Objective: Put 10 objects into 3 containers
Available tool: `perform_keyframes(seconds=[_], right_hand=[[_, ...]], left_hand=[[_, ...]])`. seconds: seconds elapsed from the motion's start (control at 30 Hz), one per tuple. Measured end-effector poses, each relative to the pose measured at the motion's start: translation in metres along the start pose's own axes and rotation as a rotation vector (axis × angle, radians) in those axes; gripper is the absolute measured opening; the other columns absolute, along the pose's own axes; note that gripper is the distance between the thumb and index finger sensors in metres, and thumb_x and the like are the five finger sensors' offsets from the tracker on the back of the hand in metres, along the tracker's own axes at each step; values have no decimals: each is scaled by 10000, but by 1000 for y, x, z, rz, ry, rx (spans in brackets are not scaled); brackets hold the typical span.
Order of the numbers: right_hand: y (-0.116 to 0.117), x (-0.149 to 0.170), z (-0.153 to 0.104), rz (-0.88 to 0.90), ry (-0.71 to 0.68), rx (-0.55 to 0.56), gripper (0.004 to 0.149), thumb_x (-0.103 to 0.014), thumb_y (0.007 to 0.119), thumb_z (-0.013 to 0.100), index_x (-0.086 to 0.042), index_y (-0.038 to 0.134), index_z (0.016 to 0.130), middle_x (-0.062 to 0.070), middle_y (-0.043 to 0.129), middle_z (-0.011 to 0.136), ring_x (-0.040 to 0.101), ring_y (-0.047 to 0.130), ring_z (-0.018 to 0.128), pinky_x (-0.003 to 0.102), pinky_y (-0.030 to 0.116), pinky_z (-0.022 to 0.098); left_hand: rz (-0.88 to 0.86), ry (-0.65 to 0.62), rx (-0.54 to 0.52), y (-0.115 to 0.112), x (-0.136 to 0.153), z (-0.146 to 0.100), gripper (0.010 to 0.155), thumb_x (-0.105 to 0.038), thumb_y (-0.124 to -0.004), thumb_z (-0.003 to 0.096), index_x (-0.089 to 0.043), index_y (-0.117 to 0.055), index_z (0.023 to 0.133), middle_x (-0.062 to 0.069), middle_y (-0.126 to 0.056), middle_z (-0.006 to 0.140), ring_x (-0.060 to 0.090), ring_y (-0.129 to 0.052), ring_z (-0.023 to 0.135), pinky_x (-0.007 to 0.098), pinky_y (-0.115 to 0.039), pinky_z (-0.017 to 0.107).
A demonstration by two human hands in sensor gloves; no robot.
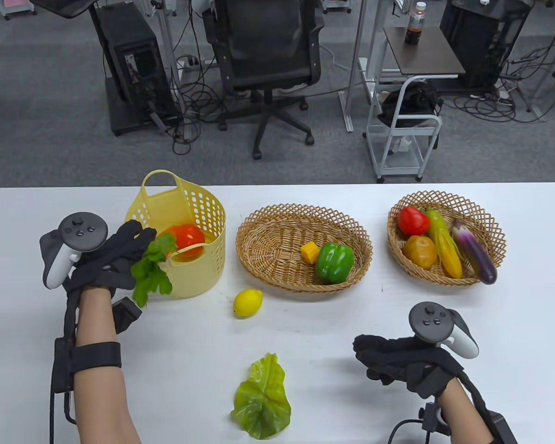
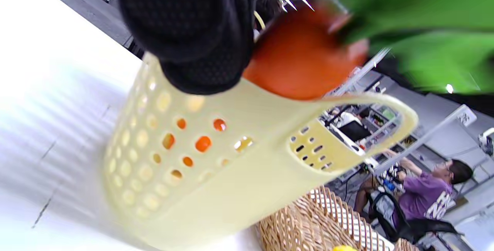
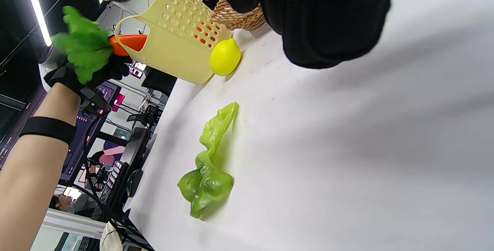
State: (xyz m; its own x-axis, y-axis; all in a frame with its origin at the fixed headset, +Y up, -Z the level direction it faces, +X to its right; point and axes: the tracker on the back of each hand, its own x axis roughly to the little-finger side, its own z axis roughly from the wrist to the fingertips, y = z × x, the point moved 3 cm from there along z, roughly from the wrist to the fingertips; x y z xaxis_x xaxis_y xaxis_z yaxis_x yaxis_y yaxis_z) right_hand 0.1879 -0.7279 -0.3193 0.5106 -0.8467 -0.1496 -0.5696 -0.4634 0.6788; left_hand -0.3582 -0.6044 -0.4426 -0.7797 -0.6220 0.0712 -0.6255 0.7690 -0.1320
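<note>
My left hand (image 1: 129, 249) grips the green leafy top (image 1: 150, 270) of an orange carrot-like vegetable (image 1: 187, 237). Its orange body sits at the mouth of the yellow plastic basket (image 1: 199, 273), also seen in the left wrist view (image 2: 301, 58) and the right wrist view (image 3: 129, 44). A lemon (image 1: 247, 303) lies on the table just in front of that basket. A green lettuce leaf (image 1: 262, 397) lies near the front edge, also in the right wrist view (image 3: 210, 166). My right hand (image 1: 384, 360) rests on the table at front right, fingers loosely curled, holding nothing.
The middle wicker basket (image 1: 268, 231) holds a green pepper (image 1: 334, 262) and a yellow chunk (image 1: 310, 252). The right wicker basket (image 1: 490, 222) holds a tomato (image 1: 413, 220), corn (image 1: 444, 245), an eggplant (image 1: 474, 249) and a brown-orange vegetable (image 1: 421, 252).
</note>
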Motion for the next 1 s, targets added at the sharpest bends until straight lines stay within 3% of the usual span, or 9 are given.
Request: perform_keyframes(seconds=[0.23, 0.37, 0.47, 0.57, 0.73, 1.0], right_hand=[[2, -2, 1, -5, -13, -7, 789, -555, 571, 602, 46, 450, 1100, 390, 599, 1048, 517, 843, 750, 466, 815, 507], [3, -3, 1, -9, -17, -14, 788, -555, 570, 603, 45, 450, 1099, 391, 597, 1048, 515, 841, 753, 467, 815, 507], [4, -3, 1, -12, -18, -14, 788, -555, 573, 602, 45, 452, 1099, 389, 598, 1049, 518, 843, 750, 467, 815, 507], [5, -3, 1, -18, -16, -17, 789, -554, 576, 601, 44, 450, 1100, 389, 595, 1051, 516, 839, 758, 471, 814, 509], [6, -2, 2, -16, -7, -15, 791, -555, 579, 600, 45, 450, 1099, 388, 594, 1052, 518, 840, 756, 472, 814, 509], [7, -3, 3, -19, -2, -24, 793, -555, 581, 598, 45, 451, 1099, 389, 595, 1051, 514, 838, 760, 472, 814, 509]], left_hand=[[-194, 22, -64, -1, 54, -29, 766, -642, -527, 612, -85, -455, 1133, 141, -876, 870, 301, -1021, 591, 313, -889, 388], [-171, 62, 57, -21, 76, -42, 719, -618, -541, 623, -86, -512, 1107, 133, -880, 863, 298, -1023, 585, 310, -890, 389], [-141, 64, 214, -47, 80, -47, 733, -624, -556, 623, -81, -506, 1112, 156, -859, 896, 321, -1011, 632, 328, -891, 402], [-80, 60, 399, -75, 74, -50, 831, -709, -615, 569, -75, -535, 1100, 145, -869, 885, 305, -1023, 618, 321, -902, 393], [43, -13, 571, -127, 43, -52, 875, -734, -673, 522, -51, -607, 1065, 157, -909, 842, 305, -1055, 561, 310, -924, 347], [246, -201, 834, -224, -19, -69, 938, -723, -692, 513, -3, -548, 1097, 159, -909, 843, 301, -1061, 554, 297, -925, 339]])
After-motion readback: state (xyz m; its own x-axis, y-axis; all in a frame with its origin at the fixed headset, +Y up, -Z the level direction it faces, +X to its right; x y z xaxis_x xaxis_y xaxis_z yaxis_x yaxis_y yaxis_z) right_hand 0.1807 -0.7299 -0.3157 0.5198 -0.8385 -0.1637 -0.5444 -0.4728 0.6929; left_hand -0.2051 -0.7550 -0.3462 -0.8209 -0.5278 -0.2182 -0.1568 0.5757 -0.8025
